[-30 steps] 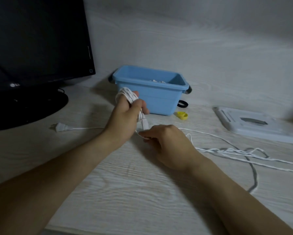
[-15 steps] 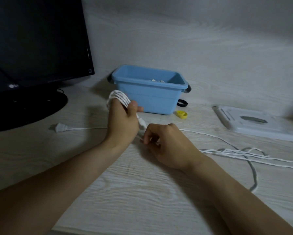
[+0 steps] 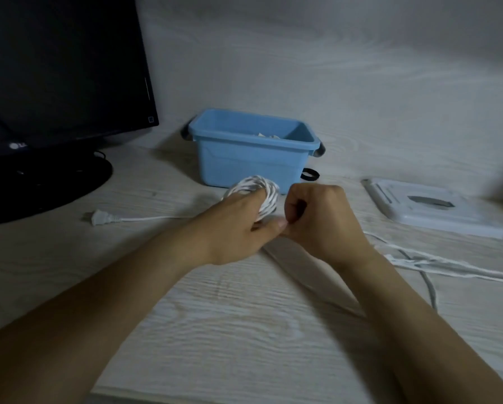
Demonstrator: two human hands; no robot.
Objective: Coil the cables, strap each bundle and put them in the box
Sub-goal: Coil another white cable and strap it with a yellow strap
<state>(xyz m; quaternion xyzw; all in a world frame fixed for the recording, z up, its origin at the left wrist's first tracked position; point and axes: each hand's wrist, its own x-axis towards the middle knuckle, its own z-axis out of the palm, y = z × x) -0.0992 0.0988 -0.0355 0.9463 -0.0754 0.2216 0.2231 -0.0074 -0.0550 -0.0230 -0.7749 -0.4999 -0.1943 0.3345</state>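
Observation:
My left hand [image 3: 241,225] holds a coil of white cable [image 3: 261,193] wound round its fingers, just in front of the blue box [image 3: 253,158]. My right hand [image 3: 323,220] is curled beside it, its fingertips meeting my left thumb; what it pinches is hidden, likely the cable. The cable's plug end [image 3: 101,217] lies on the desk to the left. More loose white cable [image 3: 448,266] trails across the desk to the right. White items show inside the box.
A black monitor [image 3: 60,71] on its stand fills the left. A white flat lid [image 3: 431,208] lies at the right. A black strap loop [image 3: 310,174] sits by the box's right corner. A wall rises close behind the box.
Both hands shifted right and toward the box; my left hand turned over with the coil. My right hand rose beside it and now hides the yellow strap by the box.

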